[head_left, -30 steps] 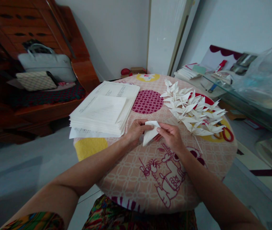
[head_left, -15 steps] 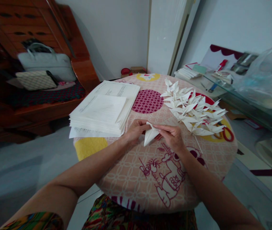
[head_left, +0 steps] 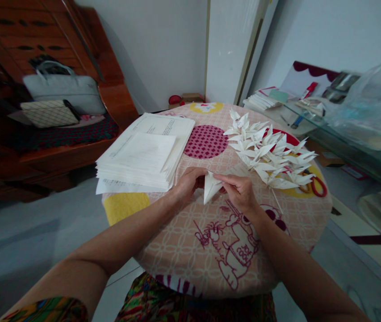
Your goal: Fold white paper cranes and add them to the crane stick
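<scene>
While a stack of white printed sheets (head_left: pixel 143 154) lies left on the round, pink-patterned, cloth-covered table (head_left: pixel 177 246), your left hand (head_left: pixel 189 182) pinches a small, pointed, white folded paper (head_left: pixel 210 188) over the middle. Your right hand (head_left: pixel 242 190) pinches its right side, near white, spiky folded-paper shapes (head_left: pixel 270 154).

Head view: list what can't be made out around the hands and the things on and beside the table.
All in the head view:
- Left hand: ends of its fingers, hidden by the folded paper.
- Folded paper: far side, turned away from the camera.
- Stack of sheets: wording, too small and blurred.
- Red-handled scissors: blades, hidden by the paper shapes.
- Plastic bag: contents, clouded by plastic; cut off by right edge.
</scene>
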`<state>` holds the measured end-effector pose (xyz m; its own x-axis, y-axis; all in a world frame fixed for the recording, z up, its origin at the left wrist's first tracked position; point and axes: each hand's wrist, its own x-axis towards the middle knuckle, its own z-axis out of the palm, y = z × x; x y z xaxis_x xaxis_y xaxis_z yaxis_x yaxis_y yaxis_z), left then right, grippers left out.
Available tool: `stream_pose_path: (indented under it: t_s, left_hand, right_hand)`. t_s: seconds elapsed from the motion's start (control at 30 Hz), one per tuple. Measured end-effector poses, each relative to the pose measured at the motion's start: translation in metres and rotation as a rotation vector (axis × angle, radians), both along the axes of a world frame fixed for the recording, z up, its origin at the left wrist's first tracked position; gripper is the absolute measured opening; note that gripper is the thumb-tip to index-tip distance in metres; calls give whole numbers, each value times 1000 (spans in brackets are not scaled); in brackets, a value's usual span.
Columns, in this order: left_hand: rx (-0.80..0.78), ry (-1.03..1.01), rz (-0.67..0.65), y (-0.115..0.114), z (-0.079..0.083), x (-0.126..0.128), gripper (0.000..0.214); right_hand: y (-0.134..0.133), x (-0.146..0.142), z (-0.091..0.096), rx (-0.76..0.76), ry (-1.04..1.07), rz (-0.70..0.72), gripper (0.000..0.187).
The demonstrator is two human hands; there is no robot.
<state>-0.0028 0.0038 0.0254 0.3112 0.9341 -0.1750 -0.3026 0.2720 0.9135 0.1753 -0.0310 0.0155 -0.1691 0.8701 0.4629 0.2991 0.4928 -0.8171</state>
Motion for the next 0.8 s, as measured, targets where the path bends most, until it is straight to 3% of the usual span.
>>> stream_pose_path:
  t_s: [0.13,0.23,0.3,0.5,0.8]
  left_hand:
    - [51,66,-30,0,-2,0,32]
    - [111,122,-72,1,-6,-1,34]
    - [159,153,-90,1,-8,-2,36]
    - [339,278,4,-1,-6,-4,36]
    - [444,347,11,-3,3,-3,37]
  right_hand:
    - [1,0,1,134,-80,4,35]
    - [2,0,-1,120,-73,6,34]
    - [3,1,-3,24,14,-9,33]
    - [4,1,3,-450,434,24,31]
    - [4,-3,4,-466,411,10,20]
